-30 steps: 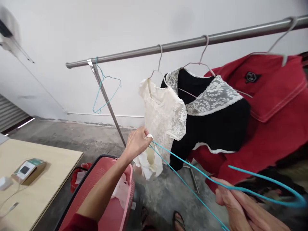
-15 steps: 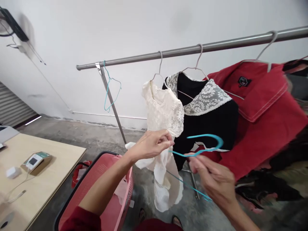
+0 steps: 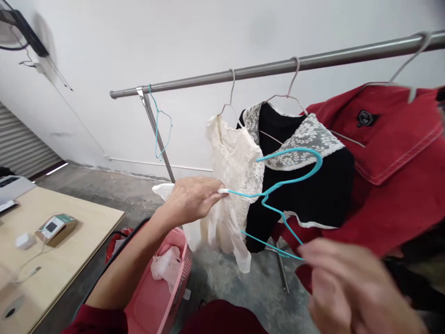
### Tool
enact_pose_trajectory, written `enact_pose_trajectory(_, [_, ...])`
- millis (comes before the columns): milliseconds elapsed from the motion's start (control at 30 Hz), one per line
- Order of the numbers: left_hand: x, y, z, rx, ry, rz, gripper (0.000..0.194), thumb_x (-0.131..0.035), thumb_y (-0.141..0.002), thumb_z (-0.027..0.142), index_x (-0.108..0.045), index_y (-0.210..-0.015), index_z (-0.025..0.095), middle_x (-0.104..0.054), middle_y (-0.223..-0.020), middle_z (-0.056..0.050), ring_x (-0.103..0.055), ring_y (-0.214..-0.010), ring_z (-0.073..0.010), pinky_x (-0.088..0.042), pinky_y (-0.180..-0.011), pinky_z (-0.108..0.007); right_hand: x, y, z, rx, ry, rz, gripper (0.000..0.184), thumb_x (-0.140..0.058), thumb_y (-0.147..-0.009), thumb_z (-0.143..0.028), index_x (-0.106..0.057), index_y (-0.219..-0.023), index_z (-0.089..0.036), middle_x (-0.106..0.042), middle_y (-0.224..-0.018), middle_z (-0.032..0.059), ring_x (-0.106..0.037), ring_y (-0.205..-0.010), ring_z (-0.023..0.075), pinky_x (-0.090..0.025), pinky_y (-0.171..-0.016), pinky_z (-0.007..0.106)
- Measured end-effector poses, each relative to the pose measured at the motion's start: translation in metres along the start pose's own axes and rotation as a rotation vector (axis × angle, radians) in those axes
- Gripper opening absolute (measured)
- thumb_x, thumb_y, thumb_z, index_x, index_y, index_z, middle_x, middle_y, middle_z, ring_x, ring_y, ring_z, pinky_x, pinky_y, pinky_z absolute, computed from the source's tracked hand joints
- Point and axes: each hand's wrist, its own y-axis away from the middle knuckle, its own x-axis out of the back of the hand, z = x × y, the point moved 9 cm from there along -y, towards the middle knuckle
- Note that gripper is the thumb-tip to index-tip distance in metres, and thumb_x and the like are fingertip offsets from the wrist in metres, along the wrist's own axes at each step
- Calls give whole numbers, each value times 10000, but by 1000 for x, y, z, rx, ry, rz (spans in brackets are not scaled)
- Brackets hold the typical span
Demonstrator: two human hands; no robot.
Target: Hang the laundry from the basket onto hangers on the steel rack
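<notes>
A pale white garment [image 3: 239, 253] hangs from my left hand [image 3: 198, 197], which pinches its fabric over the left end of a blue wire hanger [image 3: 276, 188]. The hook of that hanger points up and curls back to the left. At its right lower corner is my right hand [image 3: 351, 283], blurred, with fingers closed on the wire. Behind the hanger, a cream lace top [image 3: 231, 153] and a black top with a white lace collar [image 3: 299, 190] hang on the rack. How the held garment is arranged behind my left hand is partly hidden.
A metal clothes rail [image 3: 194, 81] crosses the view, carrying a red jacket [image 3: 385, 171] and a bare blue hanger [image 3: 162, 134]. Below left stands a pink laundry basket [image 3: 146, 301] with pale cloth inside. A wooden table [image 3: 83, 211] is at the left.
My left hand has moved left and a little up, bringing white fabric onto the hanger's end. My right hand has shifted from near the hook to the hanger's right corner; the hook sits higher.
</notes>
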Motion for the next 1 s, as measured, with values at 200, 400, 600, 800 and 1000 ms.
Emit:
enact_pose_trajectory(200, [30,12,-16,72,52,114,344,-412,-992,387,-691,-932,196,-730,-902,-21,-657,-844,-136,-379,-698,-238,-107,83,70,-618,-312,-279,271,-466,-957,-359,-659,-928,-171,-651,-726,33,-604,-581,149,-458,-522,242])
enact_pose_trajectory(400, [21,19,-2,-13,186,53,330,-402,-988,337,-688,-933,182,-715,-831,-21,-638,-775,-123,-376,-678,-237,-174,74,99,-889,-568,-411,527,-545,-775,-508,-633,-1135,-132,-641,-913,69,-552,-624,158,-439,-539,266])
enact_pose_trajectory(600, [4,25,-2,36,223,32,301,-435,-974,337,-678,-898,176,-691,-804,-25,-608,-738,-119,-356,-655,-237,-195,60,63,-781,-452,-545,329,-565,-664,-290,-685,-949,-179,-607,-731,9,-494,-608,157,-328,-570,275])
enact_pose_trajectory(800, [-3,41,-21,174,247,17,312,-435,-974,351,-677,-877,180,-684,-804,-24,-612,-763,-123,-374,-680,-225,-187,80,78,-812,-296,-472,237,-527,-731,-358,-670,-824,-193,-606,-798,35,-532,-730,202,-373,-664,304])
enact_pose_trajectory(1000, [-1,65,-58,305,229,145,309,-438,-961,356,-650,-826,176,-640,-755,-9,-566,-717,-116,-369,-678,-225,-156,115,110,-946,-323,-425,350,-499,-655,-364,-702,-875,-182,-670,-910,61,-616,-763,223,-459,-673,316])
